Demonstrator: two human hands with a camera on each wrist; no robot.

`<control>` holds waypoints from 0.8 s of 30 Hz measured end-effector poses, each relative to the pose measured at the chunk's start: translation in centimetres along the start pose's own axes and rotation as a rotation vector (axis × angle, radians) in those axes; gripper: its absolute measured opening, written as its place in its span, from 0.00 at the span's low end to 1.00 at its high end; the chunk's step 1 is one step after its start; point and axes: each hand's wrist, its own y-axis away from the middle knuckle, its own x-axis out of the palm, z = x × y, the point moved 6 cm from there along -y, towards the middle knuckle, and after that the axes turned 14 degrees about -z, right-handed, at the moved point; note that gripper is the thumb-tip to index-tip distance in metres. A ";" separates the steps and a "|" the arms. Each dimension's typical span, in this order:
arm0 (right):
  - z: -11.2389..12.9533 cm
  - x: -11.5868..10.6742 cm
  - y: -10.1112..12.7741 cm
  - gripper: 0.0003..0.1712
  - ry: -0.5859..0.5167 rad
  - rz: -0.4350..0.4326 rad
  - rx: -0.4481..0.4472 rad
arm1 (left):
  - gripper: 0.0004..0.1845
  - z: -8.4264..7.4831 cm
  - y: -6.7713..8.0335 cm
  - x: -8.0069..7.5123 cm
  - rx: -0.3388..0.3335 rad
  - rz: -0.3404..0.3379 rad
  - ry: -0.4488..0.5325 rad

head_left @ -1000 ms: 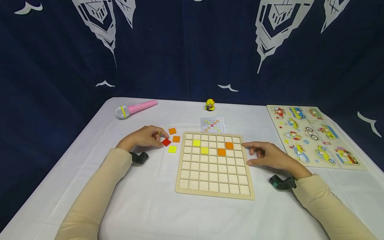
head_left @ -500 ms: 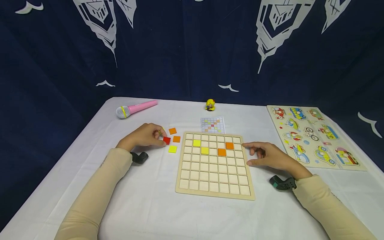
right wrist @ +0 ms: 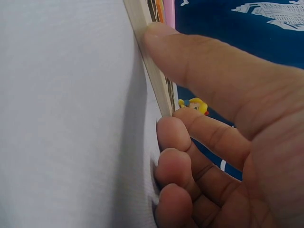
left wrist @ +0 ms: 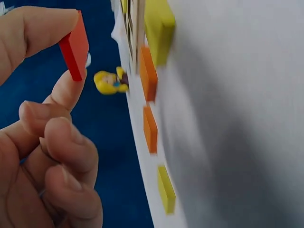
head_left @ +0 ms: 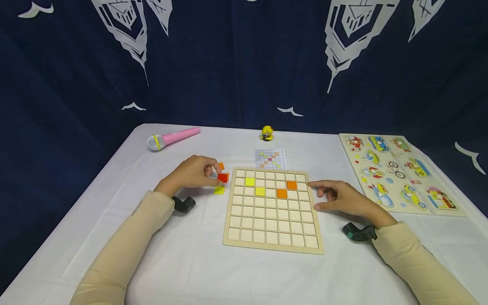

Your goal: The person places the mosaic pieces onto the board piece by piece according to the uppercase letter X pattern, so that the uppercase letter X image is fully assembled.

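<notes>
My left hand pinches a red square tile between thumb and forefinger, lifted above the table; its other fingers curl loosely. Below it on the cloth lie a yellow tile, two orange tiles and another yellow tile. To the right is a wooden grid board. Two yellow tiles and two orange tiles sit in its upper cells. My right hand rests at the board's right edge, thumb and forefinger touching the rim, the remaining fingers loosely bent on the cloth.
A printed pattern card lies behind the board, with a small yellow-haired figurine farther back. The pink microphone is at the back left. At the right lies a vehicle puzzle board. A dark blue curtain hangs behind the table.
My left hand has raised the red tile off the cloth and carried it right, over the loose tiles toward the board. The right hand and board have stayed in place.
</notes>
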 end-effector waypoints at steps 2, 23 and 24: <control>0.0 0.0 0.0 0.38 -0.001 0.001 -0.001 | 0.15 -0.7 0.1 0.2 0.015 -0.007 0.008; -0.3 0.0 -0.1 0.38 -0.014 0.005 0.011 | 0.15 -6.5 -0.1 4.2 0.168 -0.005 -0.040; -0.3 0.0 -0.1 0.38 -0.014 0.005 0.010 | 0.15 -6.7 -0.1 4.3 0.176 -0.004 -0.045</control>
